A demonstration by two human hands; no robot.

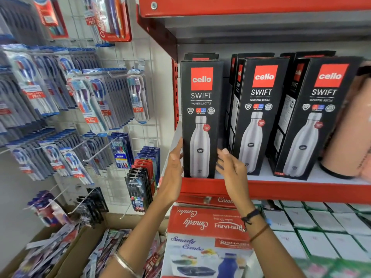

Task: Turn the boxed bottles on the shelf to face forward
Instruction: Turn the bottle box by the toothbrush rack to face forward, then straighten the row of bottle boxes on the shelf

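Three black boxed bottles stand at the front of the red shelf point(281, 190). The left box point(201, 101) faces straight forward. The middle box point(261, 109) and the right box point(319, 113) are angled, each showing its left side. More black boxes stand behind them. My left hand point(173, 169) lies flat against the left box's lower left edge. My right hand point(230, 167) hovers by its lower right corner with fingers spread; whether it touches the box is unclear.
A peach flask point(349, 133) stands at the shelf's right end. Packs of toothbrushes point(84, 97) hang on a wire grid to the left. A red combo box point(208, 237) and white boxes point(321, 223) lie below the shelf. A carton of loose packs point(60, 255) is lower left.
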